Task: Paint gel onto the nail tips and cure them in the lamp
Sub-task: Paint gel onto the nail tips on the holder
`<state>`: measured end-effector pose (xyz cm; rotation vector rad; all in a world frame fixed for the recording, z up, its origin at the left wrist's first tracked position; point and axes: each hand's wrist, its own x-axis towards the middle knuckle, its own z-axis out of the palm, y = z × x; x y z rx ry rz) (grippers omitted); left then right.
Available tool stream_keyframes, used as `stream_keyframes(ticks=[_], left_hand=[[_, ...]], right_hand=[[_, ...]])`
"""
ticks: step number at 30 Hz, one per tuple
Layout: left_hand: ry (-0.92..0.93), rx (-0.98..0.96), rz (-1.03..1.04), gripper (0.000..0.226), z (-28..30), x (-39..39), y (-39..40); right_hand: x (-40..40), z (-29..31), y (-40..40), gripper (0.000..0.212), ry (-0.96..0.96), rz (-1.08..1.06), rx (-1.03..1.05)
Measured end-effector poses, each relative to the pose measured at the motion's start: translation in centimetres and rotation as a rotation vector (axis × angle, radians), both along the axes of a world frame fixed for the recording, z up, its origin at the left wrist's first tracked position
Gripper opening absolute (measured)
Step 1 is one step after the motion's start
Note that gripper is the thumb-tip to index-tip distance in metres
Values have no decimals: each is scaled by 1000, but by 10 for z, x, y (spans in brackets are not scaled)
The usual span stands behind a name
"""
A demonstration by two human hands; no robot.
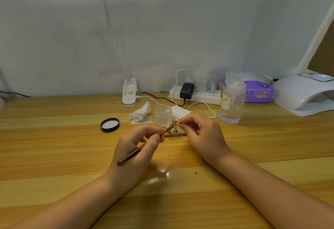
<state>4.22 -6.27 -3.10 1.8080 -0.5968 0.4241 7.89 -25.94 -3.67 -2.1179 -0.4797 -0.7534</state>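
Beyond the wooden desk (54, 138), a clear bottle (232, 98) reads "NAIL".

wooden table (54, 138) — black lid (110, 124), tissue (141, 112), bottle (232, 100), curing lamp (303, 93)

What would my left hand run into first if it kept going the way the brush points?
Most likely the nail tip pinched in the right hand; the brush in the left hand already reaches it.
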Motion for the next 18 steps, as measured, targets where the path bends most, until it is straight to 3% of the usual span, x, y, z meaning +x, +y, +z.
stream_keyframes(ticks=[18], left_hand=[[27, -61, 21, 28, -2, 0, 2]], right_hand=[[-1, -1, 0, 8, 71, 7, 132]])
